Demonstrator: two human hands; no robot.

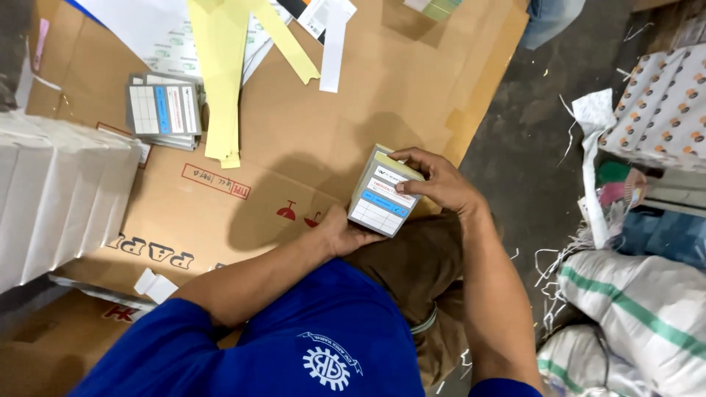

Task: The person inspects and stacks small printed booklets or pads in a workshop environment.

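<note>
Both forearms are bare below short blue sleeves and reach forward over the lap, converging. The left hand (pixel 346 234) sits lower, palm up and fingers curled under in a cupping grip — its fingertips are hidden. The right hand (pixel 434 182) arches above it, wrist bent inward, thumb and fingers pinched together at the tips — a closed, fine grip.

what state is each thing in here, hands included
left hand: under the small grey box, supporting it
right hand: on the box's top edge, fingers at a yellow strip
small grey box: held up, tilted, label facing the camera
stack of grey boxes: lying flat on the cardboard, untouched
yellow backing strips: peeled, loose on the cardboard
cardboard sheet: flattened on the floor
white sacks: filled, lying at the right
</note>
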